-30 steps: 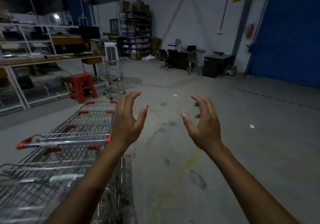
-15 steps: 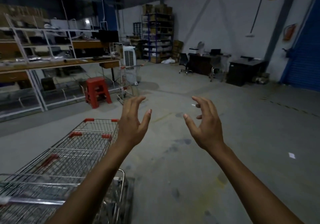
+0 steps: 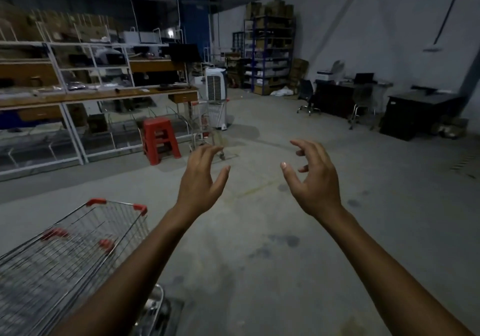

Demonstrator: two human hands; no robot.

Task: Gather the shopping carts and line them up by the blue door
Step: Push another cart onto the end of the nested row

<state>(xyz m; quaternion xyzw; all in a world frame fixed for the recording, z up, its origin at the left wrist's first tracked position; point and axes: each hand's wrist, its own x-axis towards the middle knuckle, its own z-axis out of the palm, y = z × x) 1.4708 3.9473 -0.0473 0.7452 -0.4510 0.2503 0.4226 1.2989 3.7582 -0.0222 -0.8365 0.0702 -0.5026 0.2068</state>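
Shopping carts (image 3: 85,242): a row of wire baskets with red corner caps stands well in front of the red stool (image 3: 159,140), on the camera's side of it and low at the person's left. The blur hides how many are nested.
Lone cart (image 3: 205,125): it stands just beside the red stool, on the stool's right, with a white air cooler (image 3: 215,86) close behind it. It is small and dim, so its handle bar is hard to make out.
Left grip (image 3: 201,179): raised in the air on the near side of the red stool, fingers loosely curled and thumb spread, holding nothing. Its forearm crosses above the near row.
Right grip (image 3: 314,179): level with the left one and well right of the red stool, with the same loose claw shape, also empty.
Blue door: not in this view.
Likely step: walking to the lone cart to fetch it.
Handling: probably stiff steel wire, weighty to lift but easy to roll. The swivel wheels may let it wander on the rough concrete floor (image 3: 259,231).
Where to hold: the rear handle bar, both grips spread wide, pushing rather than lifting.
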